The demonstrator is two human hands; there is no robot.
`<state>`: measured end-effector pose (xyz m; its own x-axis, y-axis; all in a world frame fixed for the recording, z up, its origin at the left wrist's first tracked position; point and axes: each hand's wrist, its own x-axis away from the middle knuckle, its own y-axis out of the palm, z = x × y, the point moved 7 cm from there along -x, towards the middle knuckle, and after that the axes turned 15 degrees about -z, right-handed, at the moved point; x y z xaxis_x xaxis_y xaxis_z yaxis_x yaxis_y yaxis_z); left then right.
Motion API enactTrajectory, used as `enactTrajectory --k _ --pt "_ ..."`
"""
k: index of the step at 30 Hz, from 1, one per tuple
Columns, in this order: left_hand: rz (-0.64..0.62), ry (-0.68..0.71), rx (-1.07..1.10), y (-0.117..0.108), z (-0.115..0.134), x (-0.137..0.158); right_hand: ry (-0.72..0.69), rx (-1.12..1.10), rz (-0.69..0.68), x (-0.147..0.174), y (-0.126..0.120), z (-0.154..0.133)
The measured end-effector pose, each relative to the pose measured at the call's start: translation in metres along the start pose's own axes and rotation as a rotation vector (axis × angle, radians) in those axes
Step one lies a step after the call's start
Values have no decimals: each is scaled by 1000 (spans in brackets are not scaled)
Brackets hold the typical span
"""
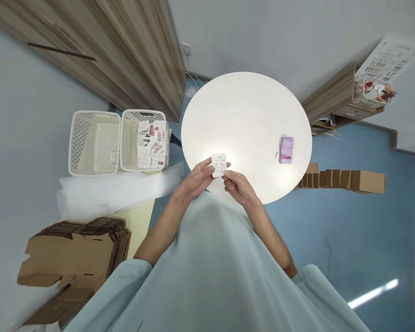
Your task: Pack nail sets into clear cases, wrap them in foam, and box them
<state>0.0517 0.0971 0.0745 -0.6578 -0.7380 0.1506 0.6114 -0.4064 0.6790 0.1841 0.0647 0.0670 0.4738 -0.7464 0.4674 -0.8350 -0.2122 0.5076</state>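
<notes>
A small white card (pixel 219 162) with rounded corners and lines of dark print is held up over the near edge of the round white table (pixel 244 106). My left hand (pixel 198 177) grips its left side, the thumb on the printed face. At the card's lower right corner, my right hand (pixel 238 185) pinches it between thumb and finger, with the other fingers curled in. The print is too small to read. Farther right on the table lies a purple rectangular item (pixel 286 149), blurred by pixelation.
Left of the table, a white basket (pixel 126 154) holds several printed cards or packets, beside another white basket (pixel 76 143). Below them are white wrapping sheet (pixel 114 189) and flattened cardboard boxes (pixel 90 258). Small brown boxes (pixel 366 180) stand on the right; a wooden cabinet (pixel 335 94) is behind.
</notes>
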Motion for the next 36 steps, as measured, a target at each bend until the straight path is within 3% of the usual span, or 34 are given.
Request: enactTrajectory --k 3,5,9,14,17,24,31,36 --pt "149 -20 -120 -9 -2 3 -64 224 213 9 -16 -11" --pt "247 -16 -204 -12 -2 6 -111 344 280 15 -18 -19" --pt "351 -9 -306 -10 -1 9 -189 472 223 19 -5 -29" --pt "366 -35 -338 -6 -1 12 -274 602 203 20 3 -34" --pt "357 -34 -366 -6 -3 14 -249 602 208 20 -5 -30" --pt "559 49 -407 -24 -4 27 -158 492 245 26 -36 -23" --pt "529 8 -430 -13 -3 23 -93 410 206 25 -41 -13" --pt "515 -3 -425 -5 -10 16 -94 408 261 23 -47 -9"
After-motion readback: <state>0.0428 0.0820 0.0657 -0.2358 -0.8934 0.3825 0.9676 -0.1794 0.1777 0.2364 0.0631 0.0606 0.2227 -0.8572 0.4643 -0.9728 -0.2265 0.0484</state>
